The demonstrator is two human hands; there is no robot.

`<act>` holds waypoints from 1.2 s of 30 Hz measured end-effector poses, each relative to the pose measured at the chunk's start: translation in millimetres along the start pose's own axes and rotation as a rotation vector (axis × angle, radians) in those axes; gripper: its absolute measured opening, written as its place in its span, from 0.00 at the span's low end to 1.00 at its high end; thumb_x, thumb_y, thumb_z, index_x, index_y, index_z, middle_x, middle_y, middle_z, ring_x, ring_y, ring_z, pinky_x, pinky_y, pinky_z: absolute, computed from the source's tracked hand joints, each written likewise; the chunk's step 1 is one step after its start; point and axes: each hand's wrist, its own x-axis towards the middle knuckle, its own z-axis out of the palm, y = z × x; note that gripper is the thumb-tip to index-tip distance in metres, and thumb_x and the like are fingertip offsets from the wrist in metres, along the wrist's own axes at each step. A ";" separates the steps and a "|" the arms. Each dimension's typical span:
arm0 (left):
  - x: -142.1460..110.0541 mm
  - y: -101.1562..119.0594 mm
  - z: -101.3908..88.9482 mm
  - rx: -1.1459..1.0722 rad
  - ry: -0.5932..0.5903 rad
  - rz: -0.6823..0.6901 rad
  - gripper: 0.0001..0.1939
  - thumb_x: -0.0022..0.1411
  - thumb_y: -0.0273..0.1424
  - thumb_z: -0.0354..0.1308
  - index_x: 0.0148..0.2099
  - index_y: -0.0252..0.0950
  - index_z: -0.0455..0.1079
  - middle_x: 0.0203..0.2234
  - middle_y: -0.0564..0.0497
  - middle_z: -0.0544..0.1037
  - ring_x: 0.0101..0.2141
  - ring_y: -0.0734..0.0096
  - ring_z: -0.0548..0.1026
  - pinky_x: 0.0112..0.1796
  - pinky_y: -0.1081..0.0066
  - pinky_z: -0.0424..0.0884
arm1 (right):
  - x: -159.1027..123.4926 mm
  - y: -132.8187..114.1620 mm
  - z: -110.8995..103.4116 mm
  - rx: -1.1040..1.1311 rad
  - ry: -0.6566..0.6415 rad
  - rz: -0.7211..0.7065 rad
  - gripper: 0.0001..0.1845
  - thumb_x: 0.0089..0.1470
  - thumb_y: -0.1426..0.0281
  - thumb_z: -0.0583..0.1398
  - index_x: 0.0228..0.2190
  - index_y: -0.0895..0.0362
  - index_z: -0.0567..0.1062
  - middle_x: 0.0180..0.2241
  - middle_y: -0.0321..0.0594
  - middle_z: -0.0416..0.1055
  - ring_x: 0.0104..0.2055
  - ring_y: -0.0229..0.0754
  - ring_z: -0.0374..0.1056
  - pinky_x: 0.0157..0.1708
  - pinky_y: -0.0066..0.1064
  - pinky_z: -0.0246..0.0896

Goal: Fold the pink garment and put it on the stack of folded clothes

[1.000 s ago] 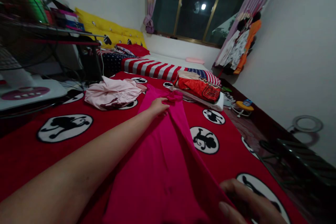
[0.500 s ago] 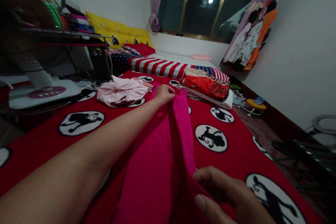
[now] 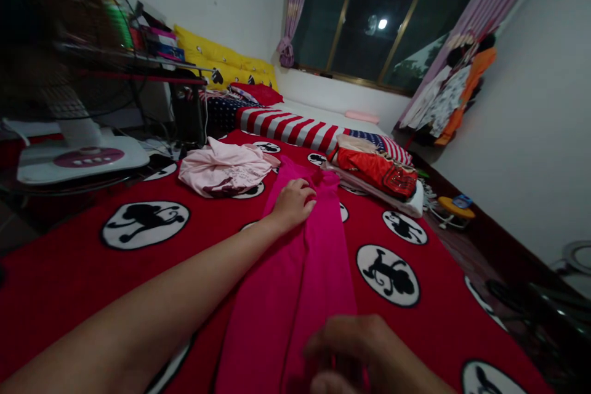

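Bright pink pants (image 3: 318,258) lie lengthwise on a red blanket (image 3: 221,271) printed with black monkeys in white ovals. Their two long legs rest side by side, with a crease running between them. My left hand (image 3: 293,204) lies on the far part of the pants, its fingers loosely bent and resting on the cloth. Low in the picture, my right hand (image 3: 364,351) is over the near part, blurred, with thumb and fingers apart. Left of the pants sits a crumpled pale pink garment (image 3: 226,166) with dark print.
A folded stack with a red-orange garment (image 3: 376,169) lies at the far right of the blanket. A white fan (image 3: 87,154) stands at the left beside a desk. Behind is another bed with a striped cover (image 3: 295,129). A small yellow stool (image 3: 455,206) stands on the right.
The right-hand leg of the pants, held up at its edge before, now lies flat beside the other. My left hand has come nearer, and my right hand has moved left and down. The view has shifted slightly.
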 end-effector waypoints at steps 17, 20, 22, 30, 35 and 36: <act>-15.5 13.5 -8.0 0.238 -0.077 0.015 0.07 0.57 0.32 0.60 0.40 0.39 0.73 0.46 0.46 0.68 0.47 0.58 0.64 0.45 0.59 0.64 | 258.0 86.5 -158.4 0.039 0.630 0.047 0.04 0.43 0.74 0.60 0.26 0.61 0.75 0.15 0.33 0.66 0.16 0.34 0.62 0.15 0.22 0.54; -16.0 12.6 -7.1 0.247 -0.094 0.002 0.08 0.57 0.32 0.60 0.40 0.39 0.72 0.48 0.46 0.68 0.48 0.58 0.63 0.45 0.59 0.64 | 283.1 71.0 -162.4 0.153 0.658 -0.006 0.08 0.45 0.74 0.60 0.32 0.61 0.75 0.20 0.37 0.71 0.20 0.36 0.68 0.18 0.24 0.61; -16.6 11.7 -5.7 0.250 -0.100 -0.030 0.10 0.57 0.33 0.60 0.42 0.39 0.71 0.49 0.46 0.67 0.48 0.57 0.63 0.45 0.59 0.64 | 294.4 63.2 -161.4 0.236 0.627 -0.085 0.17 0.46 0.73 0.61 0.41 0.60 0.73 0.30 0.41 0.75 0.26 0.37 0.72 0.23 0.25 0.66; -16.6 13.4 -3.7 0.257 -0.128 -0.175 0.26 0.56 0.39 0.60 0.55 0.38 0.63 0.43 0.43 0.68 0.44 0.55 0.66 0.42 0.58 0.65 | 275.5 93.4 -175.4 -0.532 0.834 0.264 0.14 0.48 0.64 0.62 0.38 0.56 0.80 0.36 0.46 0.77 0.41 0.49 0.72 0.38 0.34 0.64; -16.0 13.0 -3.2 0.247 -0.152 -0.168 0.24 0.57 0.39 0.59 0.55 0.38 0.65 0.42 0.43 0.69 0.43 0.54 0.67 0.42 0.58 0.66 | 258.0 120.3 -186.4 -0.606 0.721 0.334 0.18 0.47 0.60 0.63 0.39 0.54 0.81 0.36 0.45 0.78 0.38 0.47 0.73 0.32 0.31 0.61; -16.1 12.3 -2.8 0.239 -0.157 -0.157 0.22 0.57 0.39 0.59 0.52 0.37 0.67 0.41 0.43 0.70 0.43 0.55 0.67 0.42 0.58 0.66 | 257.4 122.4 -186.7 -0.594 0.712 0.336 0.16 0.47 0.60 0.63 0.37 0.55 0.81 0.35 0.44 0.78 0.36 0.46 0.73 0.31 0.30 0.61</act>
